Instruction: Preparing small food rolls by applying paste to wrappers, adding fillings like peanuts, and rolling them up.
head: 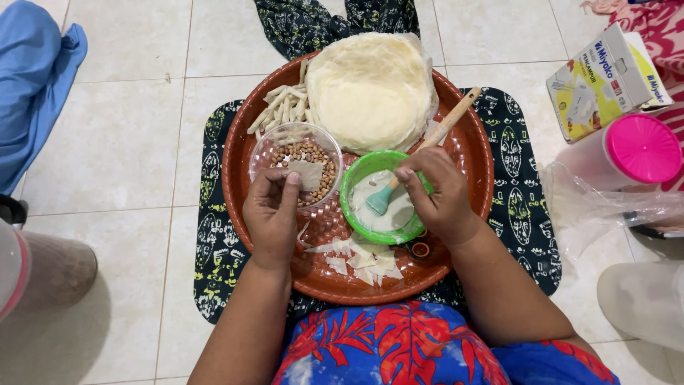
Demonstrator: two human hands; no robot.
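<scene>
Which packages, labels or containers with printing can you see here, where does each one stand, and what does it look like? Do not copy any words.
Cardboard box: upper right, on the floor beside the tray; rectangular, yellow and white with a blue band and product pictures.
Plastic jar: right, just below the box; lying on its side, clear body, round pink lid, no label showing.
Plastic bag: right, below the jar; clear, crumpled, unprinted.
No signs or screens.

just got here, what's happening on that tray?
A person sits on the tiled floor over a round brown tray. The left hand holds a small pastry square above a clear bowl of peanuts. The right hand holds a teal brush in a green bowl of white paste. A stack of wrapper sheets, rolled sticks and cut squares also lie on the tray.
</scene>
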